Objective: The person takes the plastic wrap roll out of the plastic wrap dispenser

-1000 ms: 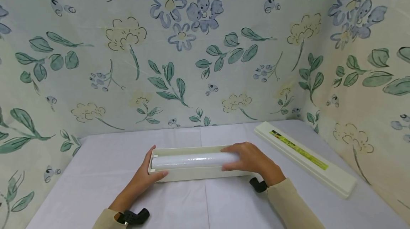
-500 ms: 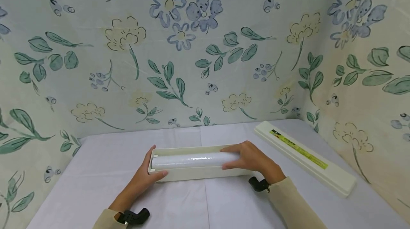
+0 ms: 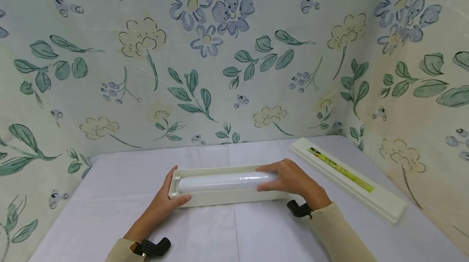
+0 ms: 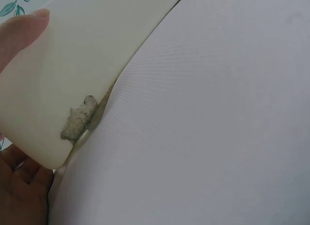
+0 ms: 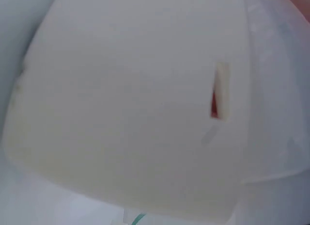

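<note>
A long cream plastic box [image 3: 227, 199], probably a cling film dispenser, lies open-topped on the table. Inside lies a shiny roll of plastic film [image 3: 223, 181], with a gap between its left end and the box's end. My left hand [image 3: 165, 197] grips the box's left end, thumb on the front wall, fingers behind. In the left wrist view, the thumb [image 4: 24, 33] presses the wall near a rough grey patch [image 4: 80, 119]. My right hand [image 3: 287, 178] grips the roll's right part from above and hides that end. The right wrist view shows the box wall [image 5: 131, 99] with a narrow slot.
A cream lid [image 3: 348, 180] with a yellow-green label lies diagonally at the right of the white-covered table [image 3: 205, 237]. Flower-patterned cloth [image 3: 227, 70] stands behind and to the right. Black wrist cameras sit on both wrists.
The roll has slid slightly right together with my right hand, uncovering the inside of the box's left end. My left hand keeps its hold on the box.
</note>
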Demonstrator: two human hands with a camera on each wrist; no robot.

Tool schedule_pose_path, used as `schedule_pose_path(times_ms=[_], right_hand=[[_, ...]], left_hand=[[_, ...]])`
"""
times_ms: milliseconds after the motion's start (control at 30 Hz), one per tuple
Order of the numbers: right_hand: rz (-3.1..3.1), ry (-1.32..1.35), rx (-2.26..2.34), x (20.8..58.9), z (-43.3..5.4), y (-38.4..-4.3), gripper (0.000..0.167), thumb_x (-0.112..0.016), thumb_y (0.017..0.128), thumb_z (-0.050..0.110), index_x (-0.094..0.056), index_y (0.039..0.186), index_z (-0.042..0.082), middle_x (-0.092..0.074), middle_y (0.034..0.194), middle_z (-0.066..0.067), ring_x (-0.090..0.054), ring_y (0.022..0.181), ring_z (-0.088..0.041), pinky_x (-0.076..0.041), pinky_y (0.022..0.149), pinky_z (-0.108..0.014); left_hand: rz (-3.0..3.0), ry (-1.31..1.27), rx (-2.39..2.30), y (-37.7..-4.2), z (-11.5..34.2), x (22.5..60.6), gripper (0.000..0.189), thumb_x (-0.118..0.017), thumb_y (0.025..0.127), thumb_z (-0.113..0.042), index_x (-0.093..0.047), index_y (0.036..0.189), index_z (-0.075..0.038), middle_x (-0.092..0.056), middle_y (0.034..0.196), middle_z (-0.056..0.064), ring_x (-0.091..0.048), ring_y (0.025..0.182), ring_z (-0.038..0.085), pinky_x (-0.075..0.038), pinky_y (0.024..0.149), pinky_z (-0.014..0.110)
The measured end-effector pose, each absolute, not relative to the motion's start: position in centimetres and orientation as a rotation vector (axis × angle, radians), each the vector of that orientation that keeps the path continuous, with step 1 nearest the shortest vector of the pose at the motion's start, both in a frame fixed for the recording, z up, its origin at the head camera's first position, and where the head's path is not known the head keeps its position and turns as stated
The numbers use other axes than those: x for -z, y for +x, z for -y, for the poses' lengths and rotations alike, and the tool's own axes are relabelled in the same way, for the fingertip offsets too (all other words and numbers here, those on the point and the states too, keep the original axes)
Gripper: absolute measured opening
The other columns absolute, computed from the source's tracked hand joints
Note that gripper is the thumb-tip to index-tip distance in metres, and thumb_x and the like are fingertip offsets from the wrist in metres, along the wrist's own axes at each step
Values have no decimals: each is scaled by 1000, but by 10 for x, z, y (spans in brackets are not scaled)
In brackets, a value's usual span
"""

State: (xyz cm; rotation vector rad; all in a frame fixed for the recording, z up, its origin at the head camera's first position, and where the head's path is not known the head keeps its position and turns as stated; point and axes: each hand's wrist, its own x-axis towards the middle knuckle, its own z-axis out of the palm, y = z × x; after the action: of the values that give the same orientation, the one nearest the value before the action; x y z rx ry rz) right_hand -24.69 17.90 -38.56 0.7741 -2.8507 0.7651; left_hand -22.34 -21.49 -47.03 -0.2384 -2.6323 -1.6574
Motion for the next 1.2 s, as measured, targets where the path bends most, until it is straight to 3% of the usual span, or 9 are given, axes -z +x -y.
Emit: schedule_pose_path(times_ms=[500,933,1200], right_hand=[[2836,754,-687,373,-190,-240,62,-78,67,61,-71,118,27,-71,104,8,-57,73,-6,-47,60,-23],[2755,796,-615,364,-203,-236,63,-74,68,66,-72,116,27,-73,102,6,-53,62,-3,-34,45,-20],[2749,785,-628,358,-205,-230,59,-77,70,60,-73,115,23,-73,96,7,-54,59,-2,-40,44,-21]], left_hand=[[2640,-228,1638,-224,214,470,103,-77,80,-35,-6,155,-29,-30,152,11,-38,132,34,-30,106,59],[2634,-232,1646,-224,213,467,105,-78,80,-37,-5,155,-28,-30,153,12,-31,137,35,-23,108,62],[2624,-231,1655,-222,213,469,106,-78,79,-36,-5,155,-25,-30,153,12,-30,138,36,-22,108,62]])
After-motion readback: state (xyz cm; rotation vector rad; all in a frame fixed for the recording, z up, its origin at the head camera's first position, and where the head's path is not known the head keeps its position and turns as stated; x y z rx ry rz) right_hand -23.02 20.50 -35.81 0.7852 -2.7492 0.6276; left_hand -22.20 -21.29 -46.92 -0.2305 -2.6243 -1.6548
